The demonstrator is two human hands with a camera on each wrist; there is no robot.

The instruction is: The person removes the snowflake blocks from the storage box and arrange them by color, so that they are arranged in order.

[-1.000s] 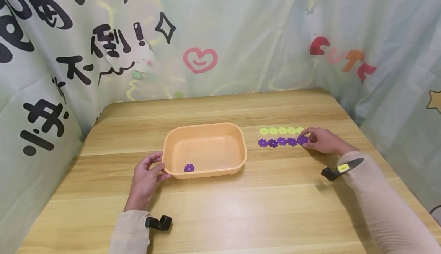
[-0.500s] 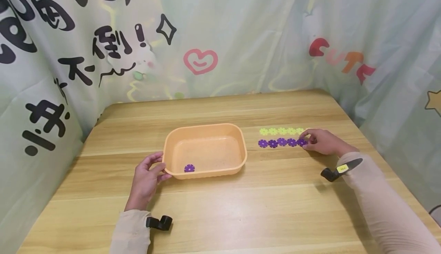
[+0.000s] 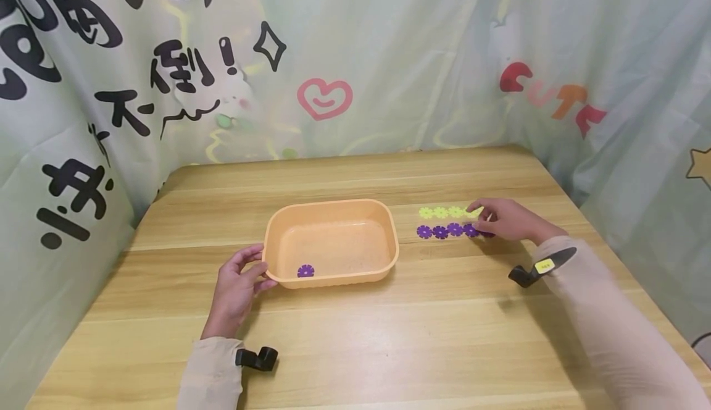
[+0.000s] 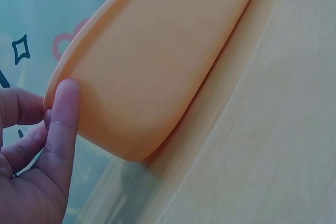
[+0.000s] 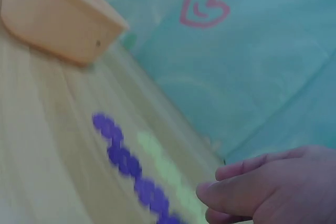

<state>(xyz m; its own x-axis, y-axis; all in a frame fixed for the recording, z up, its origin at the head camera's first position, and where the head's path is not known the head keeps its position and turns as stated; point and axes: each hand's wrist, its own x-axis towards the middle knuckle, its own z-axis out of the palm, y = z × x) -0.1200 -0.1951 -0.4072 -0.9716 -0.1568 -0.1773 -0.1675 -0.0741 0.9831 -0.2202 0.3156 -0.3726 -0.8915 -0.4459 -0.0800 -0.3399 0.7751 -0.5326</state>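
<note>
An orange plastic basin stands on the table, with one purple snowflake disc lying inside near its front wall. At the basin's left front corner my left hand pinches the rim. In the left wrist view one finger lies along the basin's outer wall. My right hand hovers over the right end of two rows of flower-shaped discs, fingers loosely bent and nothing visible between them. The yellow-green row lies behind the purple row. The hand partly hides the right end of both rows.
The wooden table bears all of these things. A pale printed curtain hangs behind it and along both sides. Each wrist wears a black camera mount, such as the left one.
My right hand has let go of the purple disc at the row's right end, then lifted and moved slightly left and back. The left hand stays on the basin.
</note>
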